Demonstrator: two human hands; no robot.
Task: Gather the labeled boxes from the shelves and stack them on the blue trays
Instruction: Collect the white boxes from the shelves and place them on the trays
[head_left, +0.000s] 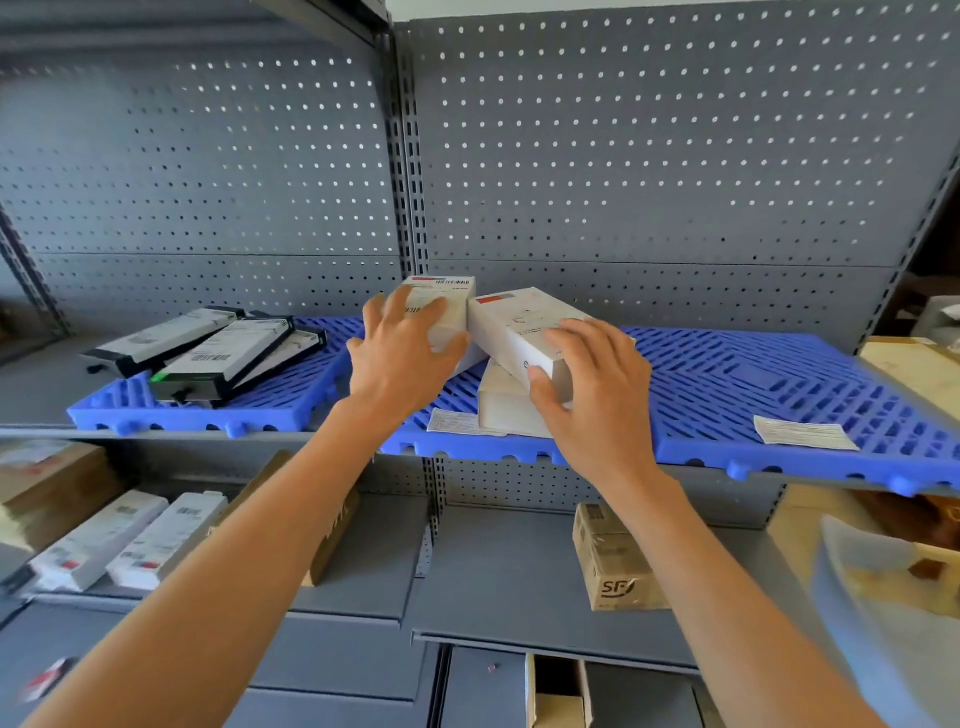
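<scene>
A: How far did we get? The blue trays (753, 384) already held three dark boxes (208, 358) at the left and white boxes mid-shelf, but two white boxes (130, 540) and a brown carton (613, 561) sat on the lower shelf.

B: Hands? Our left hand (400, 358) lay spread, fingers apart, on the far white box (441, 296); our right hand (592, 395) clamped the tilted white box (514, 327), a third white box (501, 405) under it.
</scene>
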